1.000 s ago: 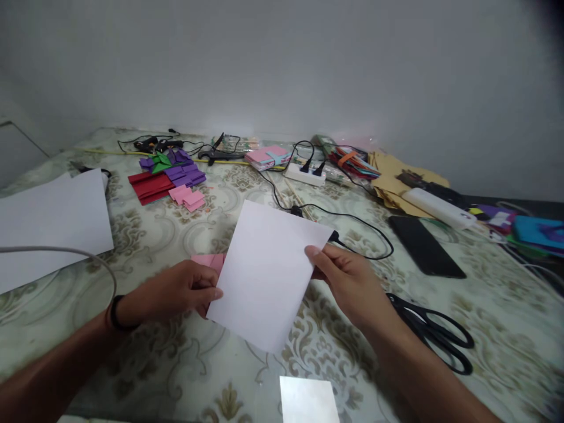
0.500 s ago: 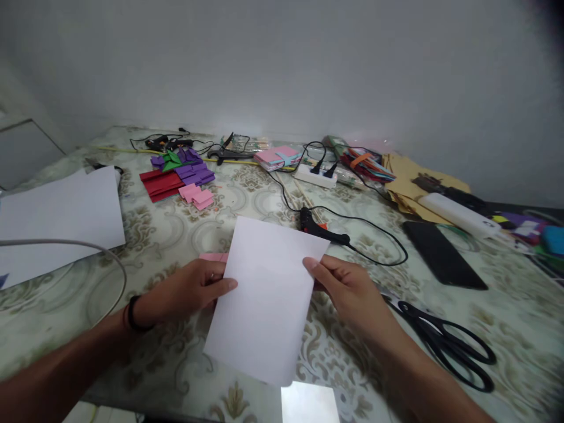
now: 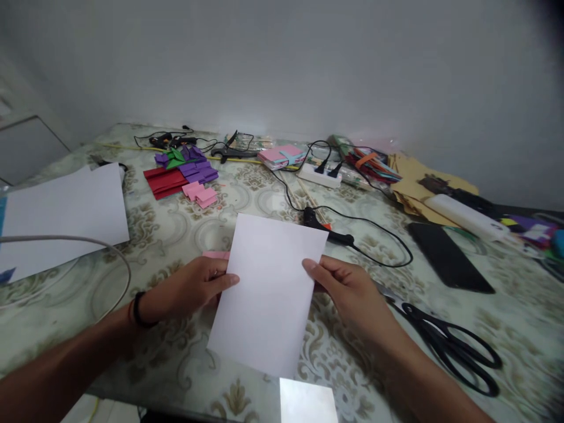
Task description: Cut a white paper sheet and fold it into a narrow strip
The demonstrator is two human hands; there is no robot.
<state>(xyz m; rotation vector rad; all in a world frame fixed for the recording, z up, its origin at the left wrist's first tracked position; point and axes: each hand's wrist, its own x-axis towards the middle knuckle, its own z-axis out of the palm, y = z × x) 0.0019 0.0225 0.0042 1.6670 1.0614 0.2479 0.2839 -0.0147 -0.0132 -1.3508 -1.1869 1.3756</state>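
Left hand, reaching in from the near left, palm down, with the thumb pointing right and the fingers pinched closed; a dark band circles the wrist. Right hand, reaching in from the near right, thumb on top pointing left and the other fingers curled beneath in a closed pinch. Both bare forearms converge toward the centre, hands well apart.
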